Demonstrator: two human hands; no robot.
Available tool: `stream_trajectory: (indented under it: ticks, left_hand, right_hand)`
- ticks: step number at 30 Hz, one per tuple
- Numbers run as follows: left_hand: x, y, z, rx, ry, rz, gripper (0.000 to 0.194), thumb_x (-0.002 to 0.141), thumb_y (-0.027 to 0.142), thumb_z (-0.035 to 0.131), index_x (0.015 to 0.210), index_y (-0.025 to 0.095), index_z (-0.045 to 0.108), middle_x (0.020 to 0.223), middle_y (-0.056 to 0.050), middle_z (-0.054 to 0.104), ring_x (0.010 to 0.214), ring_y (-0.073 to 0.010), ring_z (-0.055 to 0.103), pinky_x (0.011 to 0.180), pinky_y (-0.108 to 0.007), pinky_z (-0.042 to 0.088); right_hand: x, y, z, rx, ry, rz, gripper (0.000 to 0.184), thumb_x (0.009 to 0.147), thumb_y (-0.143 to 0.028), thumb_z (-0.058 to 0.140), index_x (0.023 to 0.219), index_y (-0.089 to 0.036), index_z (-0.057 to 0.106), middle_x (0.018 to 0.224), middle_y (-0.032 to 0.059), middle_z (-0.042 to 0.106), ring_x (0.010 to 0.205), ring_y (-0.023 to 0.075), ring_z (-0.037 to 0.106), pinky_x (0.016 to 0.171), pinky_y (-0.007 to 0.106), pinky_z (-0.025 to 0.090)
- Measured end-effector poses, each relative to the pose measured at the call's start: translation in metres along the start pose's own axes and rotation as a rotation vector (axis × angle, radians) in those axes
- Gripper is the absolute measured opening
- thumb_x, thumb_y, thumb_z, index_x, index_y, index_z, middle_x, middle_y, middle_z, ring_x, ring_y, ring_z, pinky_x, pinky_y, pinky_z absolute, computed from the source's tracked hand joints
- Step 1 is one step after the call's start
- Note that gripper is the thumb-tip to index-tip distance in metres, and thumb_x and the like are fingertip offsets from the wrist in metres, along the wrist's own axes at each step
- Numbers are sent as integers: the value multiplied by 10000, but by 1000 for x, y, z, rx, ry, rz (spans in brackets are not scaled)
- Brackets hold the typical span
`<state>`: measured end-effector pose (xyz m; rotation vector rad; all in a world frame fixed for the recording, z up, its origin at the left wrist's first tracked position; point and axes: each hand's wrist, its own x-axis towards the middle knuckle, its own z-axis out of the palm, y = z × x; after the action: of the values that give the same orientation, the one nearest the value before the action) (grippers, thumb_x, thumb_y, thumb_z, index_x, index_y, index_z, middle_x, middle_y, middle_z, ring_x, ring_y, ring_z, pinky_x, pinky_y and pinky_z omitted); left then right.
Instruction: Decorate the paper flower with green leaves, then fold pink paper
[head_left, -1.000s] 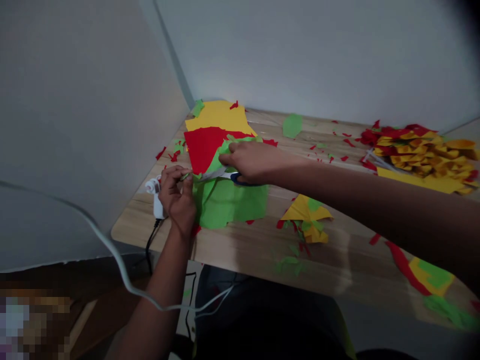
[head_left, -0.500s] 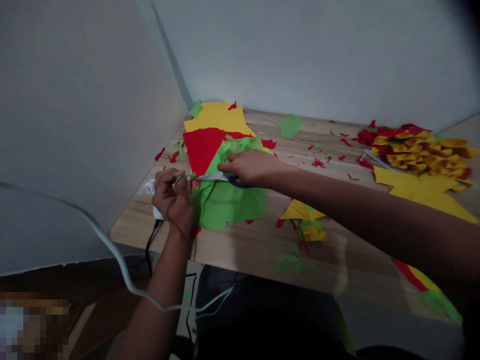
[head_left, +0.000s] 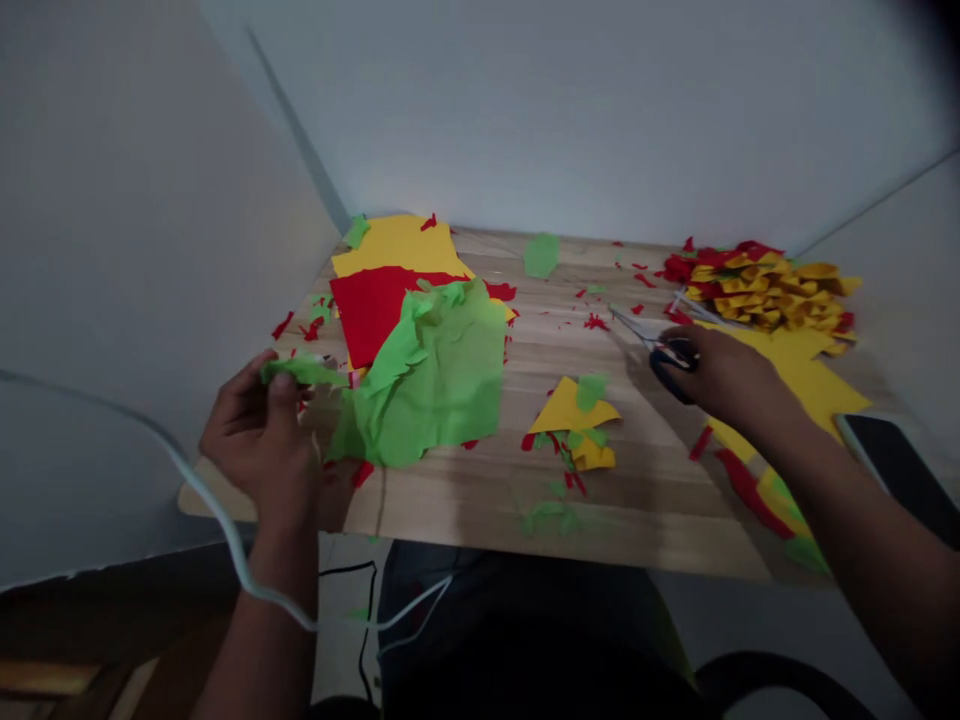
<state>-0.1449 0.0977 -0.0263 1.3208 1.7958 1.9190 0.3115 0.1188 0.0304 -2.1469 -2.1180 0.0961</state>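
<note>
My left hand (head_left: 259,430), at the table's left end, pinches a small strip of green paper (head_left: 306,370) between thumb and fingers. Over on the right, my right hand (head_left: 720,370) is closed around the dark handles of a pair of scissors (head_left: 636,328), whose blades point to the far left above the table. Between the hands lies a large crumpled sheet of green paper (head_left: 457,370), partly covering a red sheet (head_left: 371,310). A yellow sheet (head_left: 397,245) lies behind them.
Red and yellow folded paper pieces (head_left: 772,290) are heaped at the back right. Yellow scraps (head_left: 570,405) and small red and green bits litter the wooden table (head_left: 450,510). A phone (head_left: 900,470) lies by my right forearm. A white cable (head_left: 187,455) crosses my left forearm.
My right hand has carried the scissors away from the green sheet to the right. My left hand has drawn left and down with the green strip, apart from the scissors.
</note>
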Motion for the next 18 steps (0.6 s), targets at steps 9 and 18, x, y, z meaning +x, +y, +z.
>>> stream_trajectory:
  ticks: [9,18]
  left_hand:
    - [-8,45,9,-51,-197,-250,243,632,291,837,829,169,768,775,-24,735,608,-99,617,579,-220,528]
    - [-2,27,-48,-60,-17,-513,280,597,287,824,791,182,652,604,27,650,535,-130,628,513,-233,520]
  right_hand:
    - [-31,28,47,-8,135,20,282,902,-373,506,1113,-262,656,847,151,660,714,319,650,592,420,432]
    - [-38,-31,37,163,255,-12,304,913,-431,482,1154,-374,657,1054,168,660,1010,450,641,781,599,502]
